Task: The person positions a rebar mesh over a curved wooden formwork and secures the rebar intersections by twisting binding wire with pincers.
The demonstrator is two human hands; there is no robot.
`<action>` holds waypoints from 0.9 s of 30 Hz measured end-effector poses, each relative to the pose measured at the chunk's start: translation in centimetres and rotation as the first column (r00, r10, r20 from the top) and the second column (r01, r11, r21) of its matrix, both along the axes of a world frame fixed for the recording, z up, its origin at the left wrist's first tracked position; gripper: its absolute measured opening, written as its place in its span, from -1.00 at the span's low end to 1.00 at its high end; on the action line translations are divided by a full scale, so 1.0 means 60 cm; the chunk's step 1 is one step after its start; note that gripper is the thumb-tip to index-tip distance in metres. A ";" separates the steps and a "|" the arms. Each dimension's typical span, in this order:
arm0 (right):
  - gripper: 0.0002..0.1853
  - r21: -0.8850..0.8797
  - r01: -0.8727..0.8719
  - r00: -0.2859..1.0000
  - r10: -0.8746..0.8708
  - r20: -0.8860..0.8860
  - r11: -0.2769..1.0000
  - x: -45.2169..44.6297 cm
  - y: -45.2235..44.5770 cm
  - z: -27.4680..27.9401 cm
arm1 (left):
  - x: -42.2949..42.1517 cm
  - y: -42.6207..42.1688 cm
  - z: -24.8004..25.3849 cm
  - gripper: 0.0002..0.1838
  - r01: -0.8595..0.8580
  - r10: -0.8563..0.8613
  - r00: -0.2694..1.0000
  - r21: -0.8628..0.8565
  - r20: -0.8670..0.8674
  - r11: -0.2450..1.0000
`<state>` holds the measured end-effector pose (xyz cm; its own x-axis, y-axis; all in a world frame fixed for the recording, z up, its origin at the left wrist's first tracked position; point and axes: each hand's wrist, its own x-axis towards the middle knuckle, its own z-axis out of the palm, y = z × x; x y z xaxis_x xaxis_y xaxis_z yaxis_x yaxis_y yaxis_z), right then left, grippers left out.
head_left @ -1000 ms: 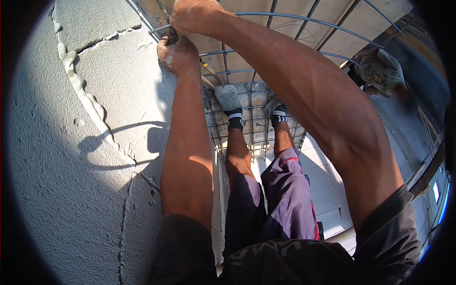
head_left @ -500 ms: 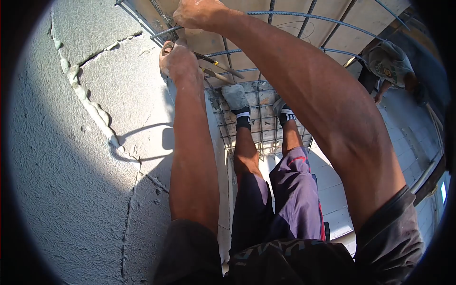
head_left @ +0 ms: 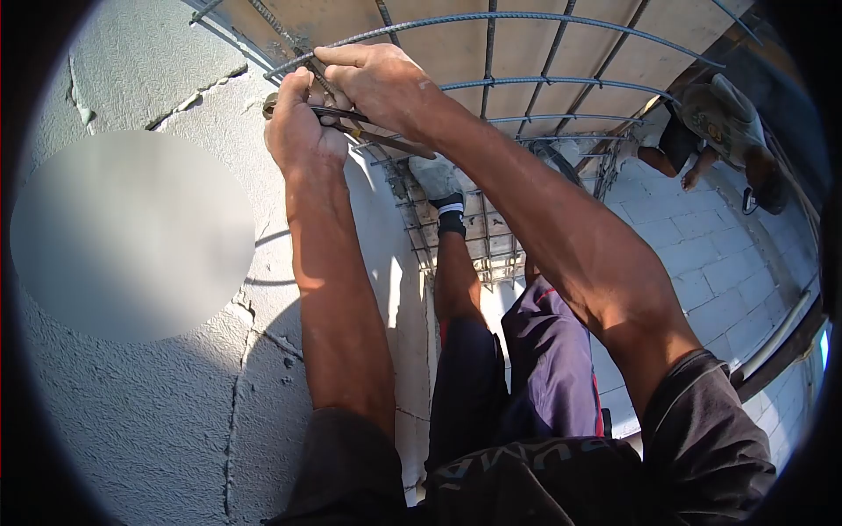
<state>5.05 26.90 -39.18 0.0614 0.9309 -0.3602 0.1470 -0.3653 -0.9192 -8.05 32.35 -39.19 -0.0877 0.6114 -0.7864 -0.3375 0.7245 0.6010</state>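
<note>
Two bare hands work close together between 11 and 12 o'clock of the view. The left hand (head_left: 303, 131), towards 11, has its fingers curled round a dark metal hand tool with a rounded head and long handles (head_left: 395, 143); the head pokes out at the hand's 9 o'clock side, the handles slant off towards 4. Just above, the right hand (head_left: 381, 83) has its thumb and forefinger narrow, the forefinger lying along a grey-blue ribbed steel bar (head_left: 491, 16); whether the fingers pinch anything I cannot tell.

That bar belongs to a curved grid of rods running across to 1 o'clock, before pale brown flat panels (head_left: 596, 57). At 9 o'clock stands a white, rough-textured block wall (head_left: 175, 412), part of it masked by a blurred disc. A grey, dusty shoe (head_left: 434, 178) rests on steel mesh at 12, well below the panels. Towards 2 o'clock, well apart, a co-worker in a pale printed shirt (head_left: 719, 114) bends over white paving blocks (head_left: 675, 228).
</note>
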 end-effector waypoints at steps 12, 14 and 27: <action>-0.61 -0.014 -0.208 0.978 0.208 -0.025 0.978 0.024 0.022 0.022 | 0.028 0.004 0.038 -0.88 -0.032 0.044 0.992 0.100 -0.116 0.994; -0.58 -0.100 -0.272 0.962 0.274 0.000 0.957 0.027 0.021 0.020 | 0.025 0.009 0.044 -0.87 -0.012 0.022 0.992 0.077 -0.126 0.997; -0.58 -0.180 -0.164 0.986 0.168 0.006 0.970 0.018 -0.031 -0.013 | 0.033 0.006 0.055 -0.94 -0.056 0.057 0.988 0.009 -0.146 0.998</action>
<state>6.15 25.03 -39.94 -0.0792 0.8497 -0.5212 0.2380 -0.4916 -0.8377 -6.05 32.73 -35.87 -0.2359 0.6062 -0.7596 -0.2866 0.7035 0.6504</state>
